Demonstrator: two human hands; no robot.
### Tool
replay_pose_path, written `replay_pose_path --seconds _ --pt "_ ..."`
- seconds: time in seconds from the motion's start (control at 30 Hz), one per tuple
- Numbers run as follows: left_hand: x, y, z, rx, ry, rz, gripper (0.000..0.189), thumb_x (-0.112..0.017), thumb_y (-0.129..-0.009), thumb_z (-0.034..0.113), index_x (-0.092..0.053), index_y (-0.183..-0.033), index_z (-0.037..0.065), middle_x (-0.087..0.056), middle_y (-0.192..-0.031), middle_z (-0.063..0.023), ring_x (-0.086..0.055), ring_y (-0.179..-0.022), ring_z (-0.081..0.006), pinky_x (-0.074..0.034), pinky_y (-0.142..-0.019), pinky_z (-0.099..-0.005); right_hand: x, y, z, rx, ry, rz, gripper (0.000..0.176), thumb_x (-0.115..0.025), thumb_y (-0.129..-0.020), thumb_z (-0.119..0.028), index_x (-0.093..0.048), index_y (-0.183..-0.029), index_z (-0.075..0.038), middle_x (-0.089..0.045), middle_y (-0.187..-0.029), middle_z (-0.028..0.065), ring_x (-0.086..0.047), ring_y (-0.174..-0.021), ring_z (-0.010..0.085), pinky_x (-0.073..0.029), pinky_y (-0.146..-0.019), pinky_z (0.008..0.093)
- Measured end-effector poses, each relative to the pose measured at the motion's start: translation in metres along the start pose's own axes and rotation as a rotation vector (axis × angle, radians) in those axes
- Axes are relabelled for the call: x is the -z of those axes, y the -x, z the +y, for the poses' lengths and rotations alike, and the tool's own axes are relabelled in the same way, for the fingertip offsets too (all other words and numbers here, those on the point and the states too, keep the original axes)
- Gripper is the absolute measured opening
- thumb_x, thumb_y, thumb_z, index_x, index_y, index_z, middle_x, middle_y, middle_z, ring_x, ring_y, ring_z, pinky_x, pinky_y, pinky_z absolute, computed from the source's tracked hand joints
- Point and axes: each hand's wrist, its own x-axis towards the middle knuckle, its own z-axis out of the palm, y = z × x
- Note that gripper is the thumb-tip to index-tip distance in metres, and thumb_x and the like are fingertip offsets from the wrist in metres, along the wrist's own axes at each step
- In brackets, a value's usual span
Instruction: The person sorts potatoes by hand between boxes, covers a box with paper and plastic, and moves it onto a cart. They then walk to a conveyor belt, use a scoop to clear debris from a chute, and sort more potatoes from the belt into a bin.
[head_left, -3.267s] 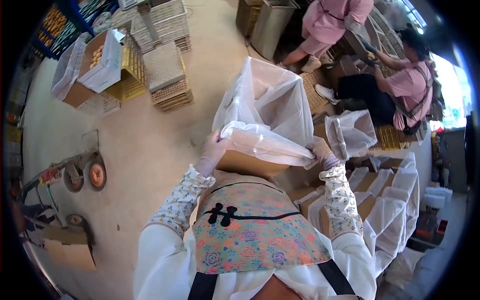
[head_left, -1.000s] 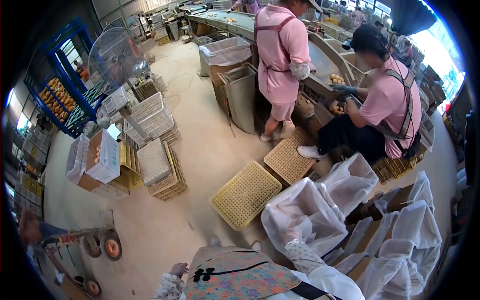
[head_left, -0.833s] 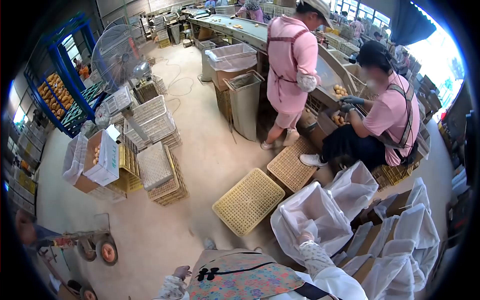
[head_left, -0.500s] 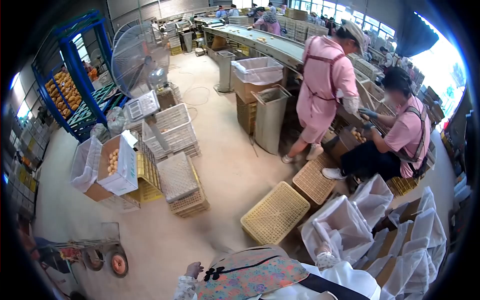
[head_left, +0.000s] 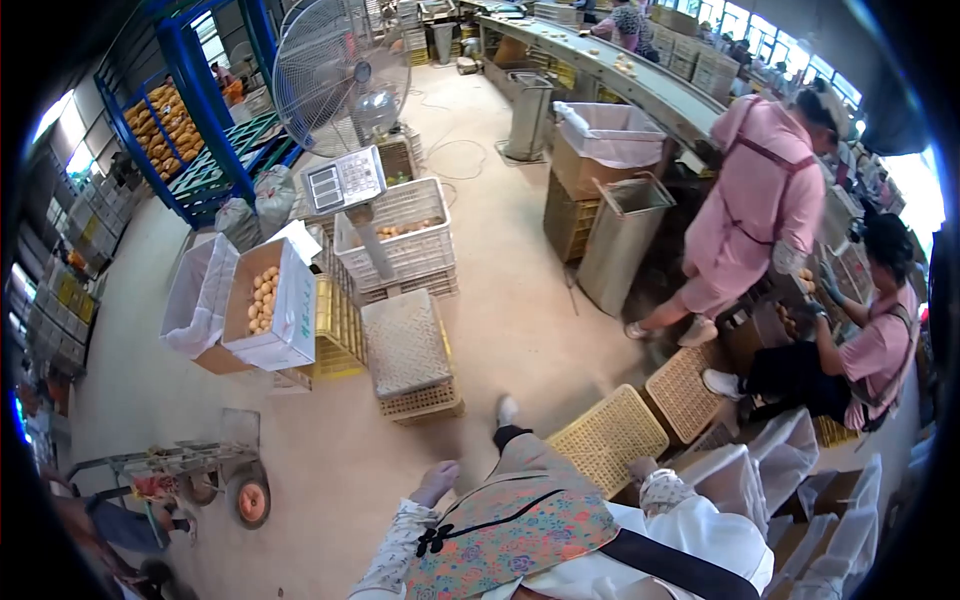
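My left hand [head_left: 436, 482] hangs in the air over the floor beside my flowered apron [head_left: 520, 530], fingers loosely stretched, with nothing in it. In front of my right side, my right hand [head_left: 642, 468] overlaps the near corner of an upturned yellow plastic crate [head_left: 610, 430]. Its fingers are small and blurred, and I cannot tell whether they grip anything. White-lined cardboard boxes [head_left: 725, 480] stand just right of that hand. One of my shoes [head_left: 507, 411] is on the floor ahead.
A platform scale [head_left: 405, 345] on crates stands ahead, with a white crate [head_left: 400, 255] behind. Left are a box of round tan produce [head_left: 262, 300] and a hand cart [head_left: 190, 470]. Two people in pink [head_left: 755, 190] work at right near a conveyor [head_left: 600, 62]. A large fan [head_left: 340, 75] stands ahead.
My view has swung right to left, so the scene sits further right and lower in part. My right hand has moved from the lined box toward the yellow crate. My foot has come forward.
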Motion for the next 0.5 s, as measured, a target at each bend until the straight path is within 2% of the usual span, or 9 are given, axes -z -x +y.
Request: replay_pose_path --seconds 0.03,0.1,0.17,0.23,0.27,0.33,0.37,0.4,0.5 --pt "0.005 -0.007 0.027 0.027 -0.005 -0.056 0.029 -0.053 -0.089 0.030 -0.066 -0.099 0.006 -0.065 -0.085 -0.0102 -0.062 -0.082 -0.0194 -0.049 -0.074 -0.0320 0.024 -0.025 0.000 0.051 0.004 0.042 0.013 -0.051 -0.087 -0.015 -0.059 -0.078 -0.009 -0.056 -0.066 0.0051 -0.054 -0.051 0.0194 -0.044 -0.044 0.0351" --pt "0.020 -0.041 0.047 0.090 0.053 -0.094 0.029 -0.053 -0.089 0.029 -0.066 -0.098 0.005 -0.064 -0.084 -0.0099 -0.062 -0.081 -0.0187 -0.049 -0.073 -0.0312 0.042 -0.094 0.009 0.095 -0.580 0.130 0.009 -0.051 -0.087 -0.013 -0.058 -0.081 -0.010 -0.055 -0.068 0.0048 -0.053 -0.053 0.0190 -0.042 -0.044 0.0347" --pt "0.034 -0.079 0.053 0.158 0.175 -0.051 0.031 -0.051 -0.090 0.029 -0.065 -0.097 0.002 -0.064 -0.082 -0.0097 -0.063 -0.081 -0.0185 -0.049 -0.072 -0.0311 0.058 -0.165 0.018 0.324 -0.923 0.207 0.005 -0.051 -0.086 -0.011 -0.056 -0.084 -0.011 -0.054 -0.071 0.0046 -0.051 -0.055 0.0186 -0.041 -0.044 0.0342" --pt "0.050 -0.122 0.043 0.209 0.280 0.061 0.032 -0.049 -0.091 0.029 -0.064 -0.093 0.001 -0.065 -0.082 -0.0094 -0.063 -0.080 -0.0181 -0.049 -0.069 -0.0306 0.098 -0.211 0.025 0.610 -0.858 0.360 0.005 -0.052 -0.085 -0.009 -0.055 -0.087 -0.011 -0.055 -0.075 0.0066 -0.053 -0.063 0.0183 -0.042 -0.048 0.0328" --pt "0.060 -0.140 0.035 0.200 0.019 -0.003 0.032 -0.048 -0.091 0.029 -0.064 -0.093 0.000 -0.065 -0.082 -0.0108 -0.064 -0.078 -0.0196 -0.049 -0.069 -0.0328 0.117 -0.234 0.029 0.748 -0.820 0.438 0.006 -0.052 -0.084 -0.008 -0.055 -0.088 -0.011 -0.055 -0.077 0.0077 -0.054 -0.068 0.0182 -0.043 -0.050 0.0320" --pt "0.079 -0.176 0.021 0.144 -0.524 -0.119 0.033 -0.047 -0.091 0.028 -0.063 -0.091 0.000 -0.066 -0.084 -0.0137 -0.065 -0.074 -0.0227 -0.050 -0.069 -0.0372 0.194 -0.213 0.017 0.686 -1.090 0.209 0.004 -0.054 -0.083 -0.010 -0.056 -0.087 -0.011 -0.054 -0.077 0.0088 -0.056 -0.072 0.0179 -0.044 -0.053 0.0306" --pt "0.083 -0.201 0.007 0.061 -0.793 -0.173 0.034 -0.047 -0.091 0.029 -0.063 -0.091 -0.001 -0.067 -0.085 -0.0145 -0.065 -0.074 -0.0236 -0.049 -0.070 -0.0383 0.223 -0.213 0.019 0.646 -1.094 0.266 0.006 -0.056 -0.083 -0.011 -0.058 -0.088 -0.010 -0.055 -0.078 0.0094 -0.057 -0.073 0.0187 -0.045 -0.055 0.0307" --pt "0.099 -0.232 0.017 0.260 -0.479 -0.211 0.034 -0.047 -0.091 0.029 -0.064 -0.091 0.000 -0.067 -0.085 -0.0144 -0.065 -0.075 -0.0240 -0.049 -0.071 -0.0383 0.235 -0.226 0.027 0.606 -1.097 0.319 0.008 -0.057 -0.083 -0.013 -0.060 -0.089 -0.010 -0.057 -0.079 0.0100 -0.058 -0.075 0.0195 -0.047 -0.057 0.0307" --pt "0.101 -0.263 0.079 0.310 -0.100 0.023 0.033 -0.050 -0.091 0.029 -0.065 -0.094 0.000 -0.067 -0.085 -0.0142 -0.064 -0.080 -0.0246 -0.049 -0.074 -0.0365 0.317 -0.225 0.030 0.034 -1.031 0.394 0.017 -0.060 -0.084 -0.019 -0.065 -0.096 -0.008 -0.062 -0.085 0.0113 -0.060 -0.078 0.0203 -0.049 -0.066 0.0309"
